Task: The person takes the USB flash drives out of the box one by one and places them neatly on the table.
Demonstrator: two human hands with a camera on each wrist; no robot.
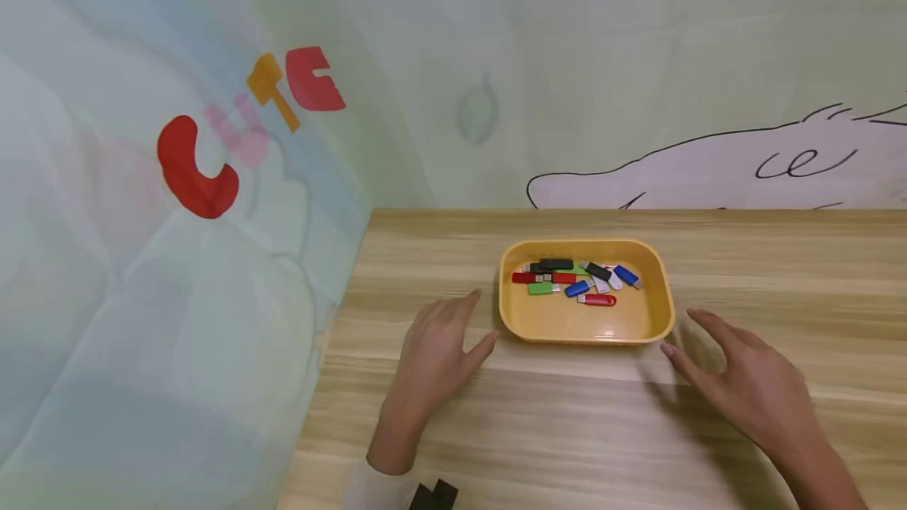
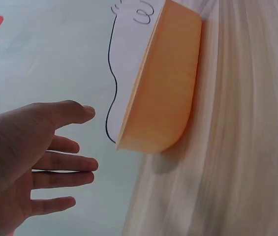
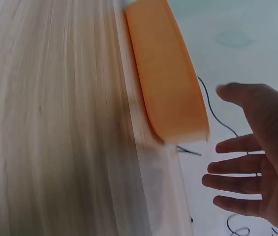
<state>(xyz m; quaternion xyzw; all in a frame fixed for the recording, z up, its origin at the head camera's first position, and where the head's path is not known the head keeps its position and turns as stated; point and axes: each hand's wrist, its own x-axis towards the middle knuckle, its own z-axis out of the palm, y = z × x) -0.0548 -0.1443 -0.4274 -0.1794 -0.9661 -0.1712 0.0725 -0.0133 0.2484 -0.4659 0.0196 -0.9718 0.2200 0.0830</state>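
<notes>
A shallow yellow-orange plastic tray (image 1: 567, 329) with rounded corners sits on the table. Several USB flash drives lie in it, among them a red one (image 1: 601, 301), a green one (image 1: 540, 289), a blue one (image 1: 627, 276) and a black one (image 1: 557, 264). My left hand (image 1: 438, 352) is at the tray's left side, fingers extended and thumb apart, holding nothing. On the opposite side my right hand (image 1: 751, 380) has its fingers extended and its thumb tip close to the tray's near right corner. Both wrist views show the tray's outer wall (image 2: 170, 78) beside spread, bare fingers.
The wooden table (image 1: 538, 431) meets a pale printed backdrop (image 1: 602, 61) along its back edge. Another printed sheet with coloured letters (image 1: 198, 171) closes off the left side. A black strap piece (image 1: 434, 496) shows at my left sleeve (image 1: 375, 488).
</notes>
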